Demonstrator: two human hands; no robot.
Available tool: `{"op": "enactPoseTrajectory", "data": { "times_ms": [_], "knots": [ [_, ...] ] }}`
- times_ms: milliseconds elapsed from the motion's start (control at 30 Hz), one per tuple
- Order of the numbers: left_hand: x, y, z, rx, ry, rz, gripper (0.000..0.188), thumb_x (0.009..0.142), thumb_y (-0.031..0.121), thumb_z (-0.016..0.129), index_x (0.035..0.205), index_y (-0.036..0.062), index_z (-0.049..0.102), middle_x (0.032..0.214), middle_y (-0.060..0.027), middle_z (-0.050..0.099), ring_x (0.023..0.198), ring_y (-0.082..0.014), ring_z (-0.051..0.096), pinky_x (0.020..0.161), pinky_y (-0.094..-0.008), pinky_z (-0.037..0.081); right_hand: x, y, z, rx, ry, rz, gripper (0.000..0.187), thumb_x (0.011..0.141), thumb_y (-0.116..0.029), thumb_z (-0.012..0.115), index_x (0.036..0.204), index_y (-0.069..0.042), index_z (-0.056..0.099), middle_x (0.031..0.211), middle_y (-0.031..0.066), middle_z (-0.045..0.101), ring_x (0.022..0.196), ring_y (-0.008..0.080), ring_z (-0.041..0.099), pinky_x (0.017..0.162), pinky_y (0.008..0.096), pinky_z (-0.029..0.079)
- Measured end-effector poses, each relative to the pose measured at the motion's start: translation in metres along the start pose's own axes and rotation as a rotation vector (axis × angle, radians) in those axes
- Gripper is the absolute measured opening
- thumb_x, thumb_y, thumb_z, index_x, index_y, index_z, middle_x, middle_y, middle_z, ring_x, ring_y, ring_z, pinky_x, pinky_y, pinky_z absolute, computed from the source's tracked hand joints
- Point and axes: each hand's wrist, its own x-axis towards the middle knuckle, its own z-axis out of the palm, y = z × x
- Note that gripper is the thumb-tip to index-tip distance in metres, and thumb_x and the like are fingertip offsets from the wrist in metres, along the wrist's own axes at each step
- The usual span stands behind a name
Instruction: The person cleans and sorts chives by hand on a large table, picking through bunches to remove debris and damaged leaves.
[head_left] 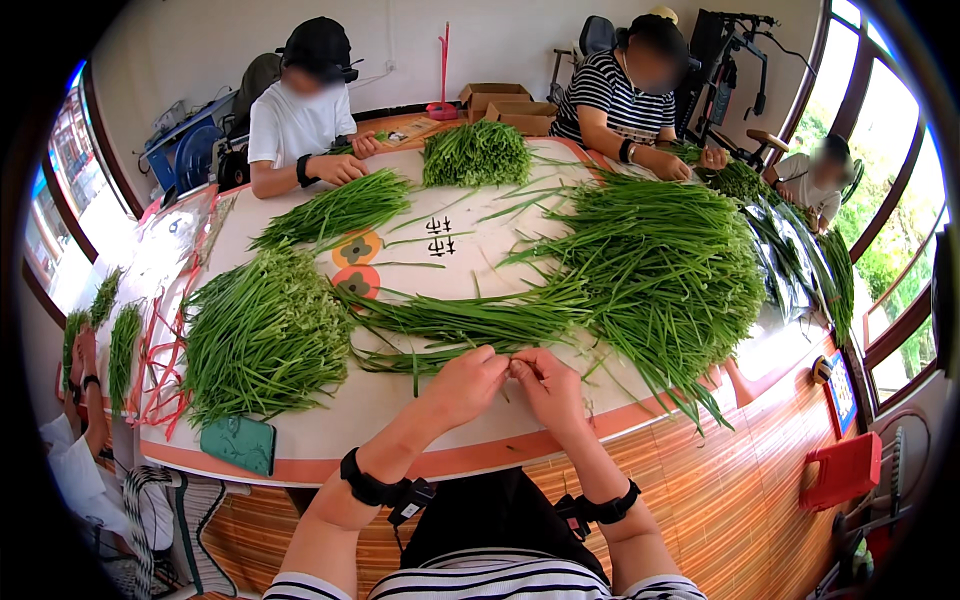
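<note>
Head view: the left grip (pixel 466 386) and the right grip (pixel 550 390) meet at their fingertips above the near part of the tabletop (pixel 330 428), each with fingers curled and thumb drawn in. Whether a thin stem is pinched between them cannot be told.

Just beyond both grips lies a loose spread of green stalks (pixel 470 318), running sideways between two big heaps. One leafy heap (pixel 262 330) sits to the left of the left grip; the larger heap (pixel 665 280) sits to the right of the right grip and beyond it. Farther off, past the loose stalks, stands a compact bundle (pixel 477 155).

A flat teal case (pixel 238 445) lies left of the left grip, by the tabletop's near edge; its inside does not show. Well to the right of the right grip, past the larger heap, silvery sheeting (pixel 788 262) lies with green stalks over it. Red ties (pixel 165 350) lie far left of the left grip.

Well beyond both grips, on the floor by the wall, are open cardboard boxes (pixel 524 117); what they hold cannot be seen.
</note>
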Motion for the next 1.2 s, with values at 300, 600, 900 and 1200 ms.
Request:
{"op": "enactPoseTrajectory", "data": {
  "times_ms": [300,600,900,1200],
  "knots": [
    [0.000,0.001,0.002,0.008,0.013,-0.013,0.012,0.087,0.011,0.055,0.096,0.0028,0.056,0.082,-0.0135,0.052,0.075,-0.0344,0.056,0.063,-0.0417,0.045,-0.001,-0.004,0.002,-0.111,0.009,-0.087,0.011,0.090,-0.014,0.058,0.096,-0.005,0.058,0.071,0.0136,0.062,0.061,0.0274,0.061,0.056,0.0336,0.047],
    [0.006,-0.005,-0.043,0.148,0.425,-0.238,0.016,0.093,0.015,0.049,0.102,0.0023,0.055,0.090,-0.0166,0.064,0.076,-0.0364,0.061,0.064,-0.0412,0.048,0.001,0.003,-0.030,-0.134,0.096,0.022,0.015,0.088,-0.015,0.062,0.096,-0.003,0.063,0.082,0.0117,0.066,0.069,0.0219,0.064,0.062,0.0295,0.050],
    [0.002,0.007,-0.084,0.207,0.607,-0.259,0.016,0.093,0.015,0.051,0.103,0.0032,0.057,0.085,-0.0138,0.065,0.067,-0.0324,0.061,0.058,-0.0375,0.047,0.022,-0.004,-0.003,-0.188,-0.057,-0.287,0.007,0.081,-0.009,0.063,0.087,-0.004,0.063,0.078,0.0109,0.061,0.079,0.0311,0.057,0.068,0.0372,0.047],
    [0.008,-0.020,-0.063,0.336,0.499,-0.311,0.018,0.092,0.017,0.050,0.104,0.0049,0.057,0.088,-0.0142,0.065,0.074,-0.0349,0.062,0.063,-0.0427,0.050,0.048,0.012,0.052,-0.544,-0.123,-0.312,0.014,0.080,-0.020,0.065,0.084,-0.007,0.064,0.079,0.0104,0.060,0.084,0.0305,0.057,0.072,0.0388,0.050]
  ]
}}
